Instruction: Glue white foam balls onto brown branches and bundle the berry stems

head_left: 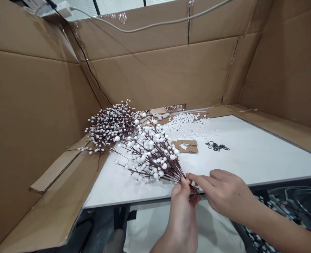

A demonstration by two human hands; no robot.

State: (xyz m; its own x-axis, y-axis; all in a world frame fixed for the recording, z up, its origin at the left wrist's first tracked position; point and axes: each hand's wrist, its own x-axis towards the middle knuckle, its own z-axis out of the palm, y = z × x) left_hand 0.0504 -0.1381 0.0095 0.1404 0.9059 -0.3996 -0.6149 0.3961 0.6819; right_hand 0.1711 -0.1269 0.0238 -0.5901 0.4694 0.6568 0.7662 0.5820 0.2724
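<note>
A bunch of artificial berry branches, with white round berries on dark brown stems, lies over the front of the white table. My left hand is closed round the lower stems near the table's front edge, thumb on top. Beside it, my right hand is closed at the same stems, its index finger and thumb pinching there. A thin dark band shows at the fingertips, partly hidden. The stem ends poke out below the fingers.
Another heap of berry branches lies at the back left. Loose white berries are scattered at the back. Several black rings lie right of a cardboard piece bearing small white bits. Cardboard walls surround the white table.
</note>
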